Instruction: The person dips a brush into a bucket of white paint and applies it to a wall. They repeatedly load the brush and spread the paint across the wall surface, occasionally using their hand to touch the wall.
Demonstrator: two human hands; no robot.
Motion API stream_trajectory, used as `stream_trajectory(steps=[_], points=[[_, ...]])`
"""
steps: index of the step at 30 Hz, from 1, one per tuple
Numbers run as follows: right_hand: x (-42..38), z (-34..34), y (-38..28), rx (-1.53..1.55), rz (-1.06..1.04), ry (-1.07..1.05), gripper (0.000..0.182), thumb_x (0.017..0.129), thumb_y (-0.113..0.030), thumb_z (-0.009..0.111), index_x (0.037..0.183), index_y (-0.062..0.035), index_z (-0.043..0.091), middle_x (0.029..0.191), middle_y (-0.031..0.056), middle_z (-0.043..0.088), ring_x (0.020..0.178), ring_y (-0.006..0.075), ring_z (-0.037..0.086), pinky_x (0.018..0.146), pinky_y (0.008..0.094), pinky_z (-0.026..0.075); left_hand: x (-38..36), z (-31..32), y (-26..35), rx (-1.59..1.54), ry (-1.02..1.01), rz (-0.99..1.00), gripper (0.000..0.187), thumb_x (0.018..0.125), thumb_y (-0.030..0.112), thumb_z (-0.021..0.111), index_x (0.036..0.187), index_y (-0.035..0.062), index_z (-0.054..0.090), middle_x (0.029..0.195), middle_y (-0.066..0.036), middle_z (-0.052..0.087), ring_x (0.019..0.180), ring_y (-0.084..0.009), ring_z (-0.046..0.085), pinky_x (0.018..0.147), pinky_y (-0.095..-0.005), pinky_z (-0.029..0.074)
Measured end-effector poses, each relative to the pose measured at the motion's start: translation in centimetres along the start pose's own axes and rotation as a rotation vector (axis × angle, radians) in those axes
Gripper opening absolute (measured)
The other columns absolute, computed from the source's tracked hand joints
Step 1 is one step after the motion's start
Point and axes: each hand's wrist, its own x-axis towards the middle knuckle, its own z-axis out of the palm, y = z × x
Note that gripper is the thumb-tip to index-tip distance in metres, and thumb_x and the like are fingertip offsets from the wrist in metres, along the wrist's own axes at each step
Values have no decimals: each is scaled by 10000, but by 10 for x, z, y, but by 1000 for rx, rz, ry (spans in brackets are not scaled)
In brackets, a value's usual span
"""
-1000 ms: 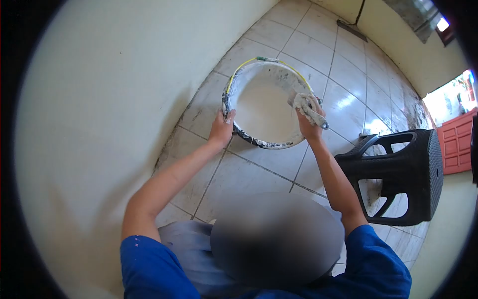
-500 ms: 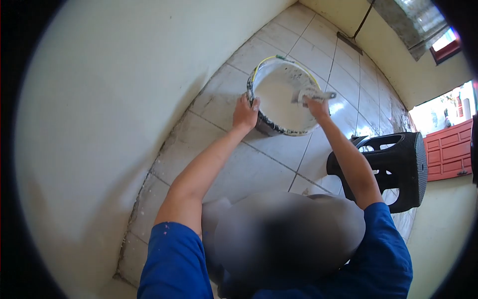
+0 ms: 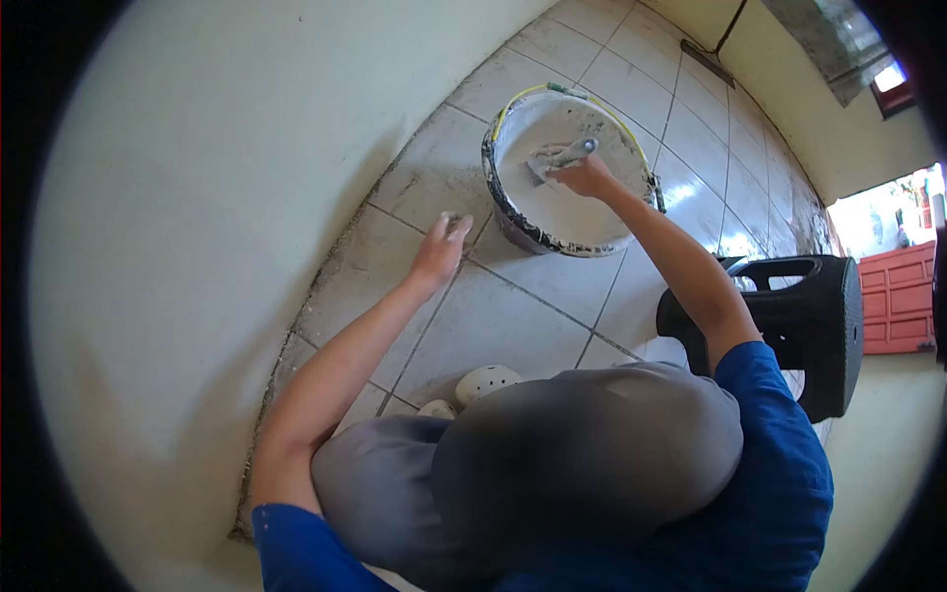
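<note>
A round bucket [image 3: 523, 233] with a black-stained rim and a yellow handle stands on the tiled floor. Whitish paste [image 3: 567, 209] lies inside it. My right hand [image 3: 584, 178] is closed round a putty knife [image 3: 564, 158], whose blade is over the paste. To the left of the bucket and apart from it is my left hand [image 3: 442, 247], with whitish smears on its fingers. Those fingers are curled together, and what they hold, if anything, cannot be made out.
A black plastic stool [image 3: 834, 335] lies on its side at the right. The wall [image 3: 217, 197] rises close on the left. White shoes [image 3: 488, 381] show beyond my knees. A floor squeegee [image 3: 707, 63] rests by the far wall.
My left hand has let go of the bucket rim and moved left and down. My right hand has moved the putty knife left and up, from the bucket's right side toward its middle.
</note>
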Motion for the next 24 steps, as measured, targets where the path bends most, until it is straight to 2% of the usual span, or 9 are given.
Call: stream_trajectory(steps=[1, 4, 7, 8, 11, 14, 17, 20, 24], points=[[4, 6, 3, -37, -33, -12, 433, 683, -129, 678, 1109, -104, 605, 988, 82, 653, 895, 187, 604, 793, 287, 471, 1, -11, -15, 44, -27, -3, 442, 878, 379, 498, 1072, -17, 515, 953, -161, 594, 810, -216, 574, 697, -328, 449], [9, 8, -7, 1, 192, -96, 389, 705, -112, 666, 1086, -57, 605, 983, 110, 645, 877, 183, 611, 724, 286, 497, -7, -43, -33, 116, -33, -54, 342, 871, 307, 527, 1023, 1, 536, 832, -114, 611, 714, -180, 571, 611, -312, 449], [6, -12, -38, 401, 462, -110, 329, 739, -111, 648, 1043, 5, 597, 974, 134, 628, 857, 196, 617, 667, 284, 527, -12, -69, -50, 124, -17, -151, 299, 865, 280, 537, 984, 6, 547, 771, -96, 613, 692, -160, 572, 599, -305, 445], [5, -9, -29, 556, 492, -26, 316, 758, -117, 640, 1038, 18, 587, 972, 134, 617, 840, 204, 619, 646, 287, 539, -16, -77, -58, 122, -8, -193, 293, 864, 277, 537, 971, 5, 550, 760, -93, 612, 694, -154, 574, 603, -303, 445], [-3, -14, -28, 836, 583, 142, 328, 796, -128, 620, 1083, 16, 550, 996, 119, 592, 826, 223, 615, 682, 311, 560, -28, -97, -75, 226, -35, -225, 265, 893, 245, 507, 1048, 31, 526, 958, -63, 624, 836, -153, 605, 681, -301, 462], [-12, -22, -33, 1107, 551, 283, 337, 831, -104, 581, 1138, 17, 512, 1043, 134, 576, 853, 223, 608, 721, 312, 543, -34, -111, -88, 451, -46, -86, 243, 873, 227, 521, 984, 12, 543, 918, -119, 632, 804, -229, 613, 690, -339, 465], [-20, -20, -59, 1328, 473, 424, 348, 856, -89, 543, 1176, 31, 475, 1059, 151, 572, 878, 238, 608, 727, 316, 536, -41, -119, -63, 738, -177, -68, 240, 830, 200, 536, 983, 17, 567, 891, -193, 620, 853, -358, 593, 747, -415, 467], [-23, -7, -83, 1448, 362, 510, 364, 867, -79, 521, 1202, 39, 444, 1062, 162, 571, 911, 256, 608, 733, 320, 538, -47, -131, -69, 918, -218, -40, 224, 829, 188, 530, 973, 22, 575, 929, -194, 617, 878, -363, 583, 763, -426, 466], [-21, 20, -148, 1465, 239, 525, 327, 895, -82, 470, 1203, 24, 435, 1100, 173, 558, 951, 250, 597, 777, 334, 543, -60, -146, -73, 773, -156, -97, 203, 836, 183, 521, 956, 30, 579, 933, -189, 615, 890, -368, 575, 763, -427, 463]])
